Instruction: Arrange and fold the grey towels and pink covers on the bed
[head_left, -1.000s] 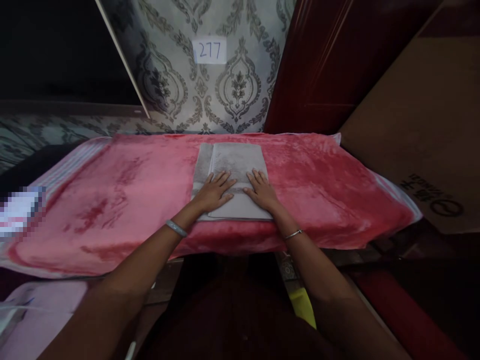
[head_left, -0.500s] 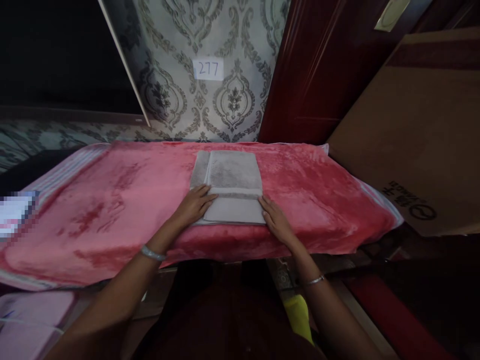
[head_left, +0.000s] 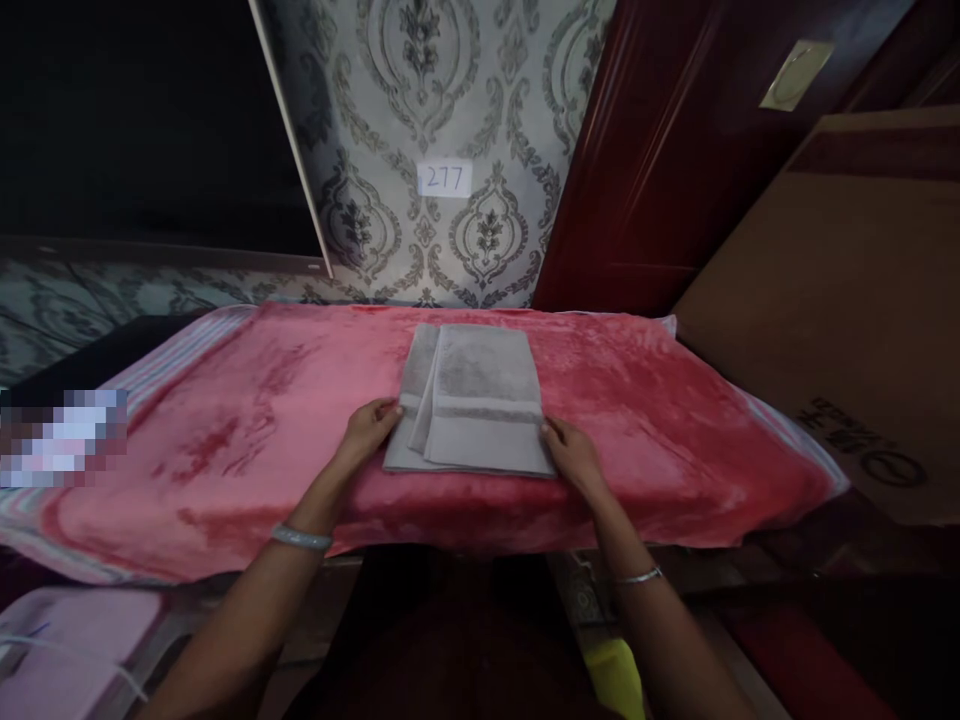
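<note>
A grey towel [head_left: 489,362], folded into layers with a paler band across it, lies on the pink-red blanket [head_left: 300,400]. My left hand [head_left: 369,430] pinches the towel's left edge, its fingers curled around the rim. On the opposite side, my right hand [head_left: 573,452] has its fingers closed at the right edge, near the lower corner. The upper layer sits slightly askew, and a narrow strip of the layers beneath shows on the left. The fingertips under the towel are hidden.
A large cardboard box [head_left: 832,300] leans at the right, beside a dark red door [head_left: 637,150]. At the upper left hangs a dark screen [head_left: 150,130]. A pink stool-like surface [head_left: 82,640] and a yellow item [head_left: 615,678] are below the blanket's front edge.
My left hand has moved off the towel's top to its left edge, and my right hand has closed at the right edge. The towel's upper layer has shifted askew. The camera view has shifted too.
</note>
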